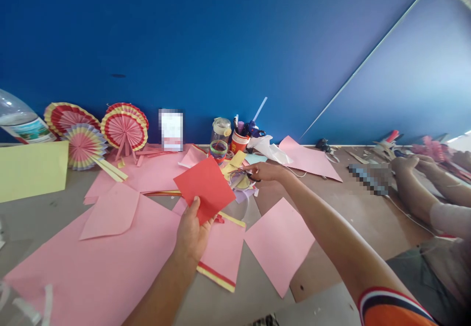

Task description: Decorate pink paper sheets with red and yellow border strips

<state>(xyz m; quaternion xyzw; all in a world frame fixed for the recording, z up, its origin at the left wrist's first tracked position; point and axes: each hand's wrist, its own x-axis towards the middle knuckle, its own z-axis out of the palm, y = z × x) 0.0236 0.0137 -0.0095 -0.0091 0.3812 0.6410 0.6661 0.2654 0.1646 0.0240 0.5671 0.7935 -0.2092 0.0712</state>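
Observation:
My left hand (191, 230) is closed on the lower corner of a red paper square (204, 186) and holds it up over the table. My right hand (265, 171) reaches forward with its fingers closed around a small dark thing, which looks like scissors (247, 174), above a roll of tape (241, 180). Pink paper sheets (280, 242) lie under and around both hands. A folded pink strip with a yellow and red edge (221, 262) lies below my left hand.
Round pleated paper fans (124, 125) stand at the back left by a yellow sheet (31, 169). A jar (220, 139) and a cup of pens (241, 139) stand against the blue wall. Another person's arms (423, 188) rest on the table at right.

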